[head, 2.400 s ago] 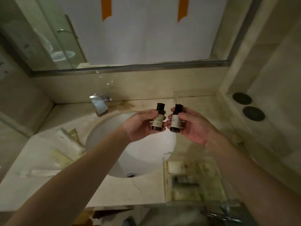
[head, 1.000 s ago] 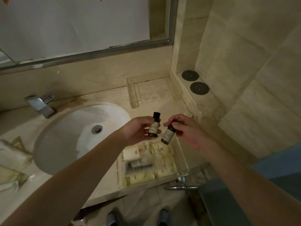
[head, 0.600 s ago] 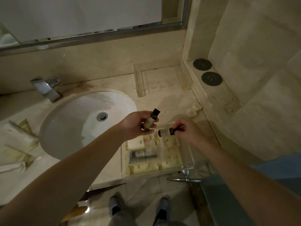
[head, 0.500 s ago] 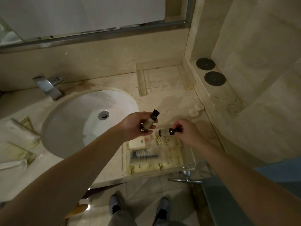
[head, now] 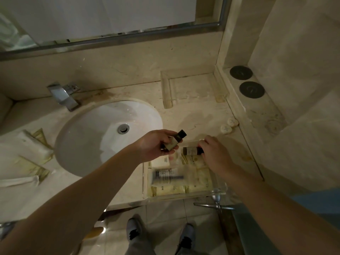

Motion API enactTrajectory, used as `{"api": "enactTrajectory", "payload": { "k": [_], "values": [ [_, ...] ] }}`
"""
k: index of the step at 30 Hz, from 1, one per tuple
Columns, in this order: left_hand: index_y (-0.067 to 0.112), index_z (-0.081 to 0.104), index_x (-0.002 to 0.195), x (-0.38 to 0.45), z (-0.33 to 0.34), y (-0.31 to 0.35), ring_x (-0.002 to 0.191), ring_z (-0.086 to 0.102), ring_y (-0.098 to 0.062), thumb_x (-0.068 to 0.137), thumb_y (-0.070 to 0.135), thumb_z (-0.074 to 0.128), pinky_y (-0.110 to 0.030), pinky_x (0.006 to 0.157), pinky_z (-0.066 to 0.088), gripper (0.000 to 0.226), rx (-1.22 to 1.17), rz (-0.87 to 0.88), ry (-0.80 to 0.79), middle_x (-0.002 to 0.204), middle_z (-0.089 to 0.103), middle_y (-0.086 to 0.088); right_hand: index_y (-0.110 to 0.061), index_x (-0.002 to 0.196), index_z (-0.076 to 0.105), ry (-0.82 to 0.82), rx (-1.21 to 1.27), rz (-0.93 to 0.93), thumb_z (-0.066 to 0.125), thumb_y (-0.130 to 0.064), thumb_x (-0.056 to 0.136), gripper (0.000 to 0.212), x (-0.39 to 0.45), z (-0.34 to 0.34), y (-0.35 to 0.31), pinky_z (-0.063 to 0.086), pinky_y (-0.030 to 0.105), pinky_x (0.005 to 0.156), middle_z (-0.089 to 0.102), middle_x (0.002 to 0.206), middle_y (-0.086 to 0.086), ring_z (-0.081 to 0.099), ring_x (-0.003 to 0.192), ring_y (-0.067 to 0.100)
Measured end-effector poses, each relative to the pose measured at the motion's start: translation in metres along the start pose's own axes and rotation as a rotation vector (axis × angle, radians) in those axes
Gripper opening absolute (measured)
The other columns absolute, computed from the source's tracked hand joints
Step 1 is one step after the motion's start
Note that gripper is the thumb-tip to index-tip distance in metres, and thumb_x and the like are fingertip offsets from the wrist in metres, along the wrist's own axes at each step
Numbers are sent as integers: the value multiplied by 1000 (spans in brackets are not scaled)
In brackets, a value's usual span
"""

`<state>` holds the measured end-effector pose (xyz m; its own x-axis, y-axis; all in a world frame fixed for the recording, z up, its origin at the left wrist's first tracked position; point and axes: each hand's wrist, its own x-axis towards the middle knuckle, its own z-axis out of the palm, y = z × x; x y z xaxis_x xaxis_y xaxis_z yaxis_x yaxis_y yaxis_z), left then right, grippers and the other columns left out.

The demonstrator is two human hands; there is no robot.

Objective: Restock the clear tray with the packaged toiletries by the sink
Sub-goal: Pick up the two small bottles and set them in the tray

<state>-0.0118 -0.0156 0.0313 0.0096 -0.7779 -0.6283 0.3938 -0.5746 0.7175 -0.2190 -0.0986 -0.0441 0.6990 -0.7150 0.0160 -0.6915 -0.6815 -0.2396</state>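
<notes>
My right hand (head: 214, 156) has lowered its pinched small bottle (head: 192, 150) sideways into the clear tray (head: 145, 181)'s far edge. My left hand (head: 156, 146) grips a second bottle (head: 174, 142), next to go.

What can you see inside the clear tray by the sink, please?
Inside the clear tray lie cream packets, a dark-printed tube and a white box. The right hand lowers a small bottle there, hiding whatever lies beneath.
</notes>
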Motion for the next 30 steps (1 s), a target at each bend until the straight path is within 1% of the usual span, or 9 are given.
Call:
{"api": "enactTrajectory", "payload": {
  "k": [3, 10, 14, 16, 18, 20, 21, 26, 30],
  "values": [
    [0, 58, 112, 0, 1, 1, 89, 63, -30, 86, -11, 42, -31, 70, 54, 33, -10, 32, -5, 114, 58, -22, -10, 114, 58, -2, -14, 22, 63, -11, 83, 31, -1, -1, 0, 54, 38, 77, 56, 114, 10, 53, 105, 27],
    [-4, 60, 117, 1, 8, 3, 93, 63, -31, 85, -10, 52, -28, 74, 58, 33, -19, 63, -12, 114, 58, -20, -10, 115, 59, -16, -40, -54, 63, -15, 84, 31, -3, -5, 3, 55, 38, 70, 52, 114, 12, 53, 103, 28],
    [3, 62, 106, 0, 10, 2, 90, 65, -29, 85, -9, 56, -29, 78, 57, 25, -8, 73, -10, 105, 62, -17, -14, 118, 58, -2, 14, -59, 64, -16, 82, 37, -5, -1, 4, 55, 38, 73, 54, 115, 10, 55, 102, 25],
    [7, 61, 98, 1, 10, 2, 87, 65, -26, 84, -8, 59, -30, 80, 56, 21, -5, 90, -16, 96, 63, -14, -17, 111, 59, 77, 189, 49, 59, -19, 88, 23, -1, -7, -2, 55, 34, 73, 57, 109, 3, 57, 94, 18],
    [8, 59, 92, 2, 11, 3, 86, 65, -24, 83, -9, 60, -29, 80, 57, 19, -13, 113, -23, 91, 62, -11, -18, 99, 61, 44, 674, 302, 49, -23, 95, 14, 9, -28, -13, 51, 29, 62, 64, 90, 2, 60, 73, 14],
    [6, 59, 92, 4, 14, 5, 88, 65, -24, 84, -11, 58, -29, 81, 58, 19, -23, 128, -21, 93, 61, -11, -13, 97, 62, -107, 1170, 474, 39, -34, 100, 31, 18, -50, -21, 43, 27, 50, 66, 75, 9, 56, 55, 16],
    [5, 60, 94, 5, 16, 7, 89, 64, -24, 84, -13, 56, -29, 81, 59, 20, -28, 132, -24, 95, 60, -12, -10, 99, 62, -173, 1247, 464, 38, -37, 100, 36, 20, -59, -23, 41, 27, 48, 66, 73, 12, 54, 52, 18],
    [0, 62, 102, 2, 26, 20, 102, 61, -31, 84, -18, 39, -32, 84, 58, 34, -77, 132, -93, 106, 59, -20, -3, 98, 60, -157, 1187, 349, 51, -20, 96, 19, 17, -82, -20, 41, 27, 47, 62, 70, 11, 54, 54, 18],
    [-1, 60, 103, -3, 30, 31, 97, 67, -38, 85, -14, 48, -30, 78, 60, 25, -89, 104, -87, 107, 63, -25, -4, 103, 61, -143, 1221, 339, 53, -16, 95, 17, 12, -93, -6, 44, 26, 50, 63, 75, 13, 56, 58, 18]
  ]
}}
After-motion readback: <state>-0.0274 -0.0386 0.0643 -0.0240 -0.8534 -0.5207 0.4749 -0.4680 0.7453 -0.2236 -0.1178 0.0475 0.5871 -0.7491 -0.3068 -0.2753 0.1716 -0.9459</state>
